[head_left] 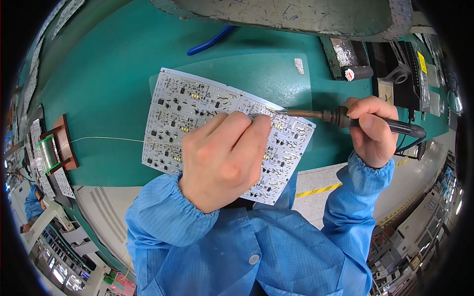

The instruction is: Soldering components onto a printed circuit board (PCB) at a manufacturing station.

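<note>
Circuit board (pixel 170 116) beneath left hand (pixel 222 158), closed on solder wire (pixel 111 137); right hand (pixel 371 130) clamped around soldering iron (pixel 316 115)

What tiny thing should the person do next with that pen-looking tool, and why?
Probably feed a little solder wire to the tip of the soldering iron with the left hand. The right hand grips the iron, the tip is close to the left hand over the circuit board, and the wire runs from the spool toward that hand. Whether wire touches tip is unclear.
</note>
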Motion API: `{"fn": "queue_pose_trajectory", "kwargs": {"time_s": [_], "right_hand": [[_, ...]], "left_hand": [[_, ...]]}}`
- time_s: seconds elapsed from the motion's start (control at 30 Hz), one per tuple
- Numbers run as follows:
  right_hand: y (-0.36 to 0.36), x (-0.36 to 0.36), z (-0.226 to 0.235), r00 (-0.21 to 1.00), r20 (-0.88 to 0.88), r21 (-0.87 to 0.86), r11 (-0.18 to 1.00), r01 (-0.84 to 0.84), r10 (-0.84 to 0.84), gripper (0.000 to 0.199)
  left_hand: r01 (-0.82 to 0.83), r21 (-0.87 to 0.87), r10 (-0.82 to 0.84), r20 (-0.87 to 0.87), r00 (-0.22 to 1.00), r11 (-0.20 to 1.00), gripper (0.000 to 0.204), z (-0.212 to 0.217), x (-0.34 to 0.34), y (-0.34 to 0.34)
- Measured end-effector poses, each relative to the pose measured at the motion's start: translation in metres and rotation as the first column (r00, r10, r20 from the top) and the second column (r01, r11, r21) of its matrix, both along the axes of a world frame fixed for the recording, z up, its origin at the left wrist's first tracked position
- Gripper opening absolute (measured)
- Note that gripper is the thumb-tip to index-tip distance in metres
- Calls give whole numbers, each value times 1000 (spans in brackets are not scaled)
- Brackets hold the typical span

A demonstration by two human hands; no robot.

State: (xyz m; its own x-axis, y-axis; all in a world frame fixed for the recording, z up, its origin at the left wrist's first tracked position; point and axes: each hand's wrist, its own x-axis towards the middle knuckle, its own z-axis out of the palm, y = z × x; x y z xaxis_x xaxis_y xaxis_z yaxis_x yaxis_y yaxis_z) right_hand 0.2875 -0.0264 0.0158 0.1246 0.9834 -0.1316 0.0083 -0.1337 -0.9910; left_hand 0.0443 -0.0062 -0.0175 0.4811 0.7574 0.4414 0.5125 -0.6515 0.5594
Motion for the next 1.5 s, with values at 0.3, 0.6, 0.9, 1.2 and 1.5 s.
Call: {"fn": "queue_pose_trajectory", "kwargs": {"time_s": [0.3, 0.6, 0.9, 1.2, 1.5], "right_hand": [[0, 3, -4, 1000, -26, 22, 1000, 9, -8, 25], [-2, 1, -4, 999, -22, 15, 999, 28, -27, 26], [-3, 1, -4, 999, -23, 24, 999, 22, -21, 25], [-4, 2, -5, 999, -35, 14, 1000, 13, -13, 24], [-5, 2, -4, 999, -44, -4, 1000, 14, -14, 23]], "left_hand": [[14, 16, -13, -23, 1000, 1000, 27, 1, 1, 1], [31, -12, -31, 5, 999, 999, 28, -1, 2, 1], [19, 19, -18, -48, 999, 1000, 31, 0, 1, 0], [16, 34, -14, -44, 999, 999, 30, 0, 4, -1], [14, 63, -14, -14, 1000, 998, 26, -2, 5, 1]]}}
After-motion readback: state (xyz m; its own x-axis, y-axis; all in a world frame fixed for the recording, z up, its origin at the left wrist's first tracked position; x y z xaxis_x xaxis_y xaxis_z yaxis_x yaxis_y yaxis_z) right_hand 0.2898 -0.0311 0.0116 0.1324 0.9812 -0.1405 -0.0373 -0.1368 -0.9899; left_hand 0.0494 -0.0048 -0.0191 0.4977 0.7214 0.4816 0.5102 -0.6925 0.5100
